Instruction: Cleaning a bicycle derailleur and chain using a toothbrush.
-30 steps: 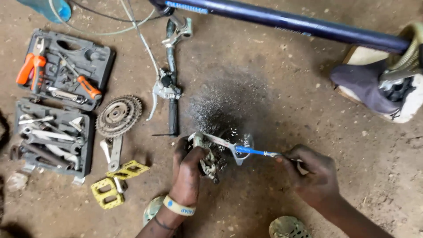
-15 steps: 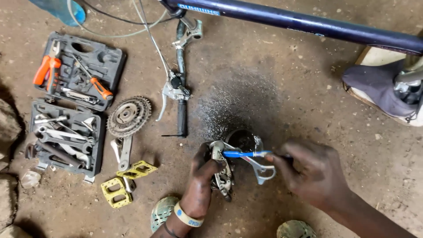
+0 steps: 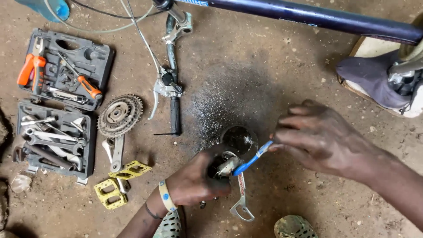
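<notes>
Dirt floor workshop scene, packed brown earth with a dark oily patch (image 3: 229, 99) right in the middle. Compared with a second ago, the view has dropped in closer and both hands have shifted toward 5 o'clock off that patch, so the scrubbing now sits beside a small dark cup (image 3: 239, 139) of liquid rather than over the stain.

Left hand (image 3: 196, 183) is curled tight around a greasy rear derailleur (image 3: 229, 167), with its silver cage (image 3: 241, 207) dangling out toward 6 o'clock. That cage pointed more sideways half a second ago, so the part looks like it's been rotated in the grip. Right hand (image 3: 319, 141) comes in from 3 o'clock, fingers pinched together on a blue-handled brush (image 3: 252, 159) whose tip is down at the derailleur body, just at 6 o'clock of the cup. My read: the brush has gone from the far side of the part to the near side, so cleaning is moving around it, not done.

Everything else hasn't budged: open grey tool case (image 3: 61, 66) with orange-handled pliers (image 3: 28, 66) at 10 o'clock, second tray of spanners (image 3: 53, 141) at 9, a cassette sprocket (image 3: 120, 115) next to it, yellow pedals (image 3: 119, 183) at 8, handlebar with brake lever (image 3: 169, 86) at 11, and a blue frame tube (image 3: 308, 17) across 12 to 2.
</notes>
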